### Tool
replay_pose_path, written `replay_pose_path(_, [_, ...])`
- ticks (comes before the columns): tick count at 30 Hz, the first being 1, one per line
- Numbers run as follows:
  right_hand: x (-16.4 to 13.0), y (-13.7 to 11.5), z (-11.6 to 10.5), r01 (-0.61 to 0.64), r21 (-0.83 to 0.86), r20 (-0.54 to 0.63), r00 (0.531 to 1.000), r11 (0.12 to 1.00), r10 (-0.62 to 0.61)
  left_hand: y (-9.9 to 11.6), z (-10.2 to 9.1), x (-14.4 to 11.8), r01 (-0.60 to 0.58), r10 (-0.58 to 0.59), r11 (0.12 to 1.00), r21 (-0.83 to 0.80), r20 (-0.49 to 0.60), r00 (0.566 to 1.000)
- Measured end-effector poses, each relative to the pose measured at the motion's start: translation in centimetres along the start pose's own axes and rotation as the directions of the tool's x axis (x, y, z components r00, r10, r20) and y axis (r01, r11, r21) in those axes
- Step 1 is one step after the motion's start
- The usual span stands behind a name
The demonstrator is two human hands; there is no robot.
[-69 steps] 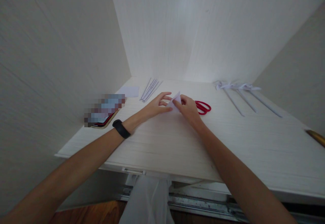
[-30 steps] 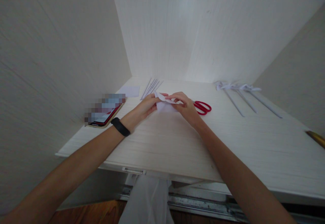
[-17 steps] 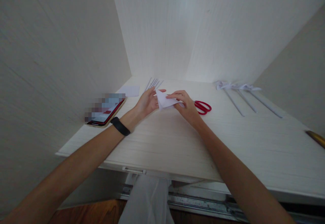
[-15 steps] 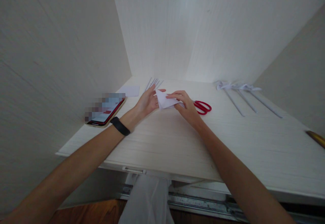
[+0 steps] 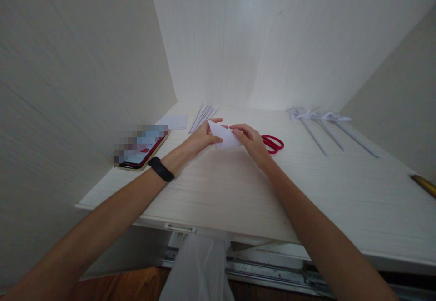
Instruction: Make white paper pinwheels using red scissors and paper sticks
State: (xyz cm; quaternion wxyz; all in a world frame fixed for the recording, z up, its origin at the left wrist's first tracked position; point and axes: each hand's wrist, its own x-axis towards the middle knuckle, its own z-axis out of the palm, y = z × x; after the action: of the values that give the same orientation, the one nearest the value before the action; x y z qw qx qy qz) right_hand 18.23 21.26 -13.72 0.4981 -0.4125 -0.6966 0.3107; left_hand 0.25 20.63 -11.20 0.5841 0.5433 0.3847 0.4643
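A small piece of white paper (image 5: pixel 226 138) is held up between both hands, just above the white desktop. My left hand (image 5: pixel 204 135) grips its left side, thumb on the near face and fingers behind. My right hand (image 5: pixel 251 139) pinches its right edge between thumb and fingers. Behind my right hand lie scissors with red handles (image 5: pixel 273 144), their blades hidden by the hand. Past my left hand, several thin paper sticks (image 5: pixel 203 117) rest side by side on the desk.
At the left stands a phone (image 5: pixel 143 148) with a lit screen, near a flat white paper sheet (image 5: pixel 177 122). Back right, several paper flowers (image 5: pixel 322 115) lie with their stems towards me. A golden object (image 5: pixel 424 185) shows at the right edge. A whitish bag (image 5: pixel 199 269) hangs below the desk.
My left hand has closed on the paper, its thumb now over the near face. My right hand has shifted slightly right, to the paper's right edge.
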Motion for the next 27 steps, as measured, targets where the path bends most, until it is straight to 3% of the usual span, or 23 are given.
replay_pose_path(7, [0.2,0.6,0.1,-0.014,-0.089,-0.021,1.0,0.996,0.012,-0.4,0.0,0.1,-0.014,0.006,0.994,0.111,0.068,0.998])
replay_pose_path(13, [0.5,0.9,0.0,-0.081,-0.019,-0.085,0.993,0.997,0.079,-0.6,-0.2,0.4,-0.018,-0.015,0.975,0.222,0.147,0.989])
replay_pose_path(20, [0.8,1.5,0.0,-0.123,0.032,-0.134,0.983,0.992,0.126,-0.5,-0.3,0.5,0.018,-0.037,0.978,0.209,0.087,0.996])
replay_pose_path(27, [0.5,1.4,0.2,-0.131,0.123,-0.035,0.99,0.984,0.136,-0.4,-0.5,0.5,0.018,-0.035,0.973,0.228,0.068,0.997])
